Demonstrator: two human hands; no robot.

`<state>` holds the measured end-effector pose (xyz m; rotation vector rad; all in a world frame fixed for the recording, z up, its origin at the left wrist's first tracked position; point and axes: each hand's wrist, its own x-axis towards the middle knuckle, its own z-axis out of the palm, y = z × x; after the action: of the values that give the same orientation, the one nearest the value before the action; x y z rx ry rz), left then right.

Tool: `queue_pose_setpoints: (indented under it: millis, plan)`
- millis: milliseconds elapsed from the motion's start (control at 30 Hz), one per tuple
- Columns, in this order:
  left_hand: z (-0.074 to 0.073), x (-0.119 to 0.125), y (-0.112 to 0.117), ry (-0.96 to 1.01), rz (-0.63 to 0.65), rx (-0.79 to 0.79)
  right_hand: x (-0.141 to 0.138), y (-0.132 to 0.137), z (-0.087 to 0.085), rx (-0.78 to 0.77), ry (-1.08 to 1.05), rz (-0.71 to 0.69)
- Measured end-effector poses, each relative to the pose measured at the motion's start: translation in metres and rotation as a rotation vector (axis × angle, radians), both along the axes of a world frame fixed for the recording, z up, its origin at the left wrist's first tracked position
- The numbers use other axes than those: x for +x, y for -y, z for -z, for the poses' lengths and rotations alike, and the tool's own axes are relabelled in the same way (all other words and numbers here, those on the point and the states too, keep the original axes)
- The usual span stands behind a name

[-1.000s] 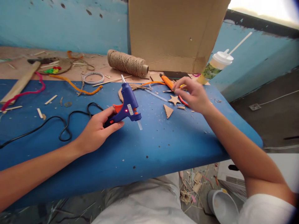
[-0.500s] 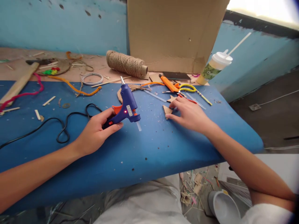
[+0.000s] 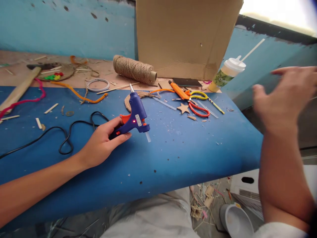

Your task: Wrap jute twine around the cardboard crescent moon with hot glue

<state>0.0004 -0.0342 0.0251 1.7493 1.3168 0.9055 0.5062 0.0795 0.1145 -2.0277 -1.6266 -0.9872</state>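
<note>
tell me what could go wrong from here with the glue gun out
The glue gun has its red light on, so its nozzle may be hot enough to burn. Its black cord lies looped beside the left grip and might snag. The right grip, raised right of the cup, could knock it if swung left.

Behind the blue-topped table (image 3: 193,155) runs a light-blue wall (image 3: 74,33), its paint chipped in dark spots. Beyond the table's right end, white light glares above a dark ledge (image 3: 274,28). Below the table's front edge, a grey floor (image 3: 219,202) lies littered with scraps, beside a grey bucket (image 3: 224,219).
</note>
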Motion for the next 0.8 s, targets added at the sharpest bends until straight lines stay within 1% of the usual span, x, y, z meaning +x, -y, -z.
queue_pose_setpoints:
  millis: [33, 67, 100, 167, 200, 267, 300, 333, 400, 433, 500, 533, 567, 600, 633, 667, 700, 733, 800]
  plan:
    - [0.001, 0.000, 0.000, 0.001, 0.000, 0.002, -0.010, -0.007, 0.007, -0.115, -0.079, -0.075]
    - [0.001, 0.000, -0.001, 0.003, -0.001, 0.004, -0.023, -0.015, 0.017, -0.306, -0.128, -0.193]
    - [0.001, -0.001, -0.001, 0.004, -0.001, 0.004, -0.039, -0.023, 0.028, -0.441, -0.141, -0.283]
    - [0.001, -0.001, -0.001, 0.008, 0.000, 0.005, -0.068, -0.042, 0.049, -0.574, -0.151, -0.359]
    - [0.001, -0.001, -0.001, 0.010, 0.001, 0.006, -0.079, -0.052, 0.057, -0.616, -0.157, -0.367]
    - [0.000, -0.002, 0.000, 0.014, 0.001, 0.008, -0.089, -0.066, 0.064, -0.693, -0.190, -0.345]
    - [0.000, -0.002, 0.000, 0.015, 0.000, 0.010, -0.088, -0.070, 0.062, -0.727, -0.211, -0.323]
    - [0.000, -0.002, 0.000, 0.016, 0.001, 0.010, -0.084, -0.071, 0.057, -0.754, -0.234, -0.294]
    - [0.000, -0.001, 0.000, 0.016, 0.003, 0.012, -0.065, -0.066, 0.037, -0.764, -0.273, -0.209]
    - [0.000, -0.001, 0.000, 0.016, 0.004, 0.011, -0.052, -0.059, 0.023, -0.733, -0.283, -0.146]
    - [-0.001, 0.000, -0.001, 0.017, 0.005, 0.008, -0.024, -0.043, -0.004, -0.627, -0.289, 0.008]
    - [-0.001, 0.000, -0.001, 0.019, 0.004, 0.005, -0.011, -0.035, -0.016, -0.540, -0.272, 0.105]
    - [-0.001, 0.001, -0.001, 0.022, 0.003, 0.004, 0.000, -0.029, -0.025, -0.449, -0.247, 0.196]
    - [-0.002, 0.001, -0.001, 0.025, 0.002, 0.002, 0.007, -0.026, -0.030, -0.352, -0.218, 0.244]
    - [-0.002, 0.001, -0.001, 0.028, 0.002, 0.001, 0.011, -0.025, -0.031, -0.291, -0.210, 0.237]
    - [-0.002, 0.001, -0.001, 0.032, 0.002, 0.000, 0.010, -0.028, -0.028, -0.302, -0.215, 0.196]
    - [-0.001, 0.001, -0.001, 0.037, 0.001, -0.001, 0.006, -0.035, -0.022, -0.362, -0.224, 0.131]
    - [-0.001, 0.001, -0.001, 0.041, 0.000, -0.003, -0.001, -0.044, -0.014, -0.458, -0.236, 0.051]
    - [0.000, 0.000, -0.001, 0.049, -0.004, -0.007, -0.020, -0.068, 0.006, -0.625, -0.264, -0.086]
